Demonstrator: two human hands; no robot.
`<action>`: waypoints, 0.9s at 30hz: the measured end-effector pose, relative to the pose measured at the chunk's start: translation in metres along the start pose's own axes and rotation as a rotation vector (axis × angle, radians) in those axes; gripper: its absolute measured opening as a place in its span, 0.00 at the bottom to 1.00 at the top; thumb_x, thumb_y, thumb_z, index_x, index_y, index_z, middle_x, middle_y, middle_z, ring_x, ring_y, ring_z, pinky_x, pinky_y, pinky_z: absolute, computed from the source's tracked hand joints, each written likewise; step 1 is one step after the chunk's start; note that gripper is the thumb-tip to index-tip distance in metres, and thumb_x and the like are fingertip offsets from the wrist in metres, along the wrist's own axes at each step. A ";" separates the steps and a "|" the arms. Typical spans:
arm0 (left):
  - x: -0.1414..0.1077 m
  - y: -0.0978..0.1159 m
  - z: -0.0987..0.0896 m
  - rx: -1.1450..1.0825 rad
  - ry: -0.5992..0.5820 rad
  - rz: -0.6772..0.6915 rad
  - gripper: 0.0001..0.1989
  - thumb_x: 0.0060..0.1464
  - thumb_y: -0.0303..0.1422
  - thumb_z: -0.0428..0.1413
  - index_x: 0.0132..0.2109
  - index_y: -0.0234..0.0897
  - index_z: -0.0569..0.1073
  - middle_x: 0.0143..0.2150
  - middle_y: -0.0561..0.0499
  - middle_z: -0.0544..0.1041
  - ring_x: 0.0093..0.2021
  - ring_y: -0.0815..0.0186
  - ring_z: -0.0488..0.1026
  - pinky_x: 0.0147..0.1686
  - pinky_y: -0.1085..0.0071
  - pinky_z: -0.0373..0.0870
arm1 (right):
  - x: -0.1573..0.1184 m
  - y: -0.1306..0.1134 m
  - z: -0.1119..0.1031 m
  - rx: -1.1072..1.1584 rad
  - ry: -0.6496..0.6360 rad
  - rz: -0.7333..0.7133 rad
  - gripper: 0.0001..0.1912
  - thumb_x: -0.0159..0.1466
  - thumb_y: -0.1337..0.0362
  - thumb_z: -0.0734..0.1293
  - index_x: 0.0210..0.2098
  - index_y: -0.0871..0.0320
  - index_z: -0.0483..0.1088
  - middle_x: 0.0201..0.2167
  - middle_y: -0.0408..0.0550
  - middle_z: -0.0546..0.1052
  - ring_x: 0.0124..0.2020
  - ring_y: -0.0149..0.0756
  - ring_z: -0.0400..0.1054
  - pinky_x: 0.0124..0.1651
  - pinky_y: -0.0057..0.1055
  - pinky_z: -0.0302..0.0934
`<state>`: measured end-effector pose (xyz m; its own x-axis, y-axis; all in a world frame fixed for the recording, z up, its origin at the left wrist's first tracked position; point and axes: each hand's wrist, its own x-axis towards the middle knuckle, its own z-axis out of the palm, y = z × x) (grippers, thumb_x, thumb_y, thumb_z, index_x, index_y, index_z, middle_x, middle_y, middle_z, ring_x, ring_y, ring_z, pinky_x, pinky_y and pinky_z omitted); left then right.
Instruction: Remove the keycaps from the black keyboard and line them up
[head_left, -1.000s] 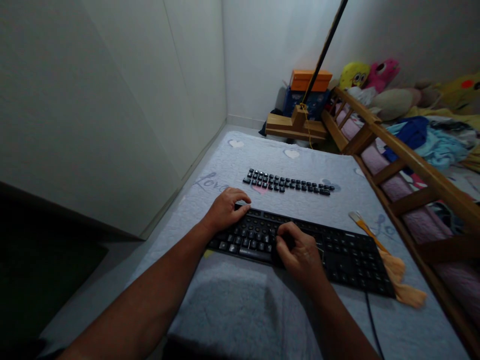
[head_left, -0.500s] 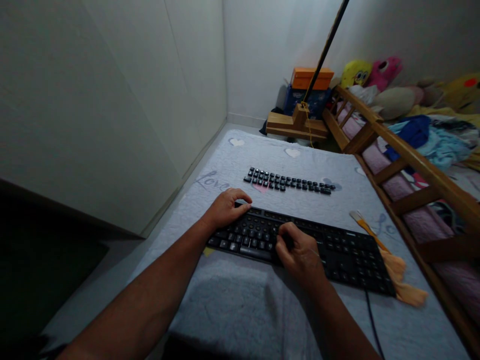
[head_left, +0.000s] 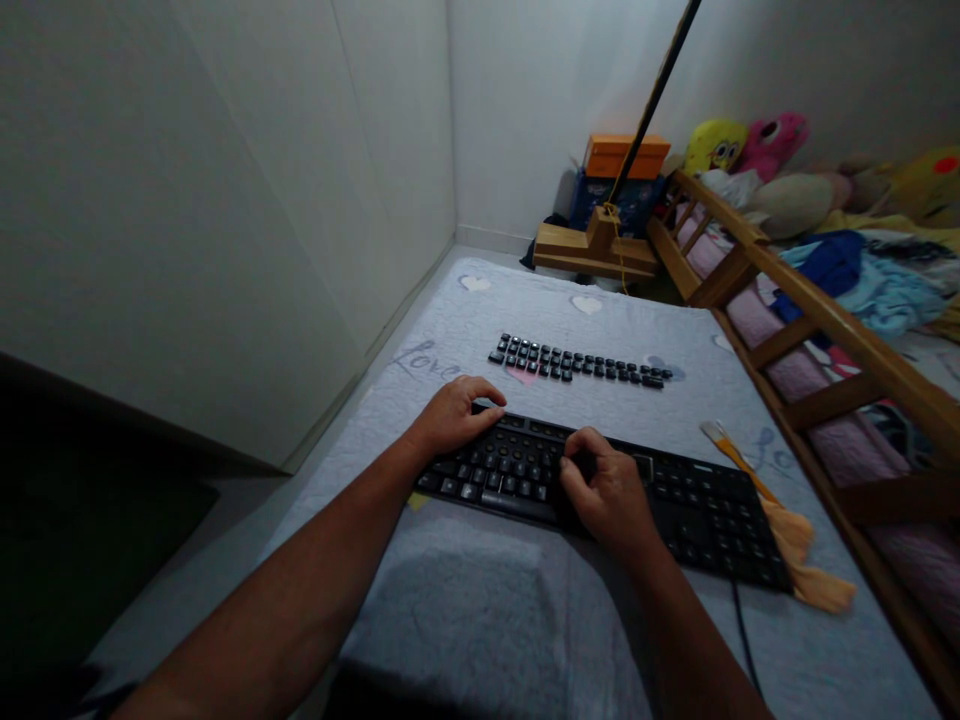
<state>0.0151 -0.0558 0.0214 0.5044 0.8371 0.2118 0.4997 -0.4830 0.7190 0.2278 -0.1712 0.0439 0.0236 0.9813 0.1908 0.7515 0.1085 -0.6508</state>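
A black computer keyboard [head_left: 690,535] lies at a slant on a pale blue cloth, and bare sockets show where keycaps are off its upper left rows. My left hand [head_left: 459,415] grips the keyboard's far left corner, thumb on top and fingers curled over the back edge. Over the middle of the keys, my right hand [head_left: 604,485] is closed with thumb and index finger pinched together; whatever is between the fingertips is too small or hidden to make out. Beyond the keyboard, several loose black keycaps [head_left: 555,362] lie in rows on the cloth.
Right of the keyboard lie a brush [head_left: 739,460] with an orange handle and an orange cloth [head_left: 821,585]. The keyboard cable [head_left: 744,635] runs toward me. A wooden bed rail [head_left: 840,330] borders the right side; a wooden stand [head_left: 592,250] is at the far end.
My right hand has shifted slightly right and up over the keys, still pinched. My left hand stays on the keyboard's corner.
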 end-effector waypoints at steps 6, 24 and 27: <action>0.000 0.001 -0.001 -0.004 -0.005 -0.002 0.08 0.52 0.33 0.57 0.39 0.38 0.77 0.40 0.49 0.78 0.45 0.60 0.73 0.49 0.61 0.68 | 0.006 -0.004 -0.002 -0.032 -0.052 0.037 0.01 0.58 0.66 0.61 0.29 0.55 0.64 0.16 0.36 0.64 0.18 0.29 0.59 0.25 0.25 0.51; -0.004 0.032 0.004 0.173 -0.092 0.285 0.08 0.55 0.28 0.54 0.42 0.36 0.76 0.42 0.48 0.78 0.47 0.59 0.70 0.52 0.58 0.64 | 0.002 0.009 -0.005 -0.010 -0.103 -0.089 0.05 0.58 0.70 0.66 0.35 0.57 0.69 0.35 0.49 0.75 0.38 0.39 0.69 0.42 0.33 0.62; -0.006 0.039 0.010 0.173 -0.134 0.313 0.09 0.55 0.28 0.54 0.43 0.36 0.75 0.44 0.47 0.77 0.47 0.59 0.69 0.51 0.58 0.64 | 0.003 0.009 -0.005 0.027 -0.075 -0.021 0.05 0.58 0.69 0.66 0.35 0.57 0.69 0.32 0.46 0.76 0.34 0.37 0.70 0.40 0.32 0.62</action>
<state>0.0386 -0.0827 0.0410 0.7336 0.6066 0.3064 0.4125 -0.7557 0.5086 0.2376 -0.1684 0.0420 -0.0426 0.9878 0.1497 0.7330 0.1328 -0.6672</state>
